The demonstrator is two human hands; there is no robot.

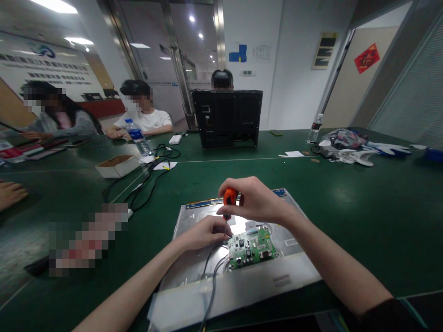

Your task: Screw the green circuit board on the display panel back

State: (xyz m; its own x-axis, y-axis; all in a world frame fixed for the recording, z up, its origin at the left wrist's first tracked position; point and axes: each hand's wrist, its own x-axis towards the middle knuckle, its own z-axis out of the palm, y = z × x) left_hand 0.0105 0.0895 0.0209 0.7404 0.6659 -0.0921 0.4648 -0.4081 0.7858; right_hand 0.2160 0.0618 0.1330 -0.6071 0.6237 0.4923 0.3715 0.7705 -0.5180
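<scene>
My right hand (251,199) grips the orange and black handle of a screwdriver (230,197), which stands upright with its shaft pointing down. Its tip meets the upper left corner of a green circuit board (251,249). Beside that tip, my left hand (206,232) has its thumb and fingers pinched together; what lies between them is hidden. Under the board is a flat silvery display panel (294,244), lying on the table, with a narrow blue circuit strip (204,203) along its far edge. Dark cables (212,295) run from the board's left side toward me.
A black monitor housing (228,120) stands across the green table (363,221). To the left are an open small box (117,167), black cables (148,182) and a water bottle (138,138). Another bottle (314,130) and gloves (356,156) lie right. Several people sit around; one person's hand (12,193) rests at left.
</scene>
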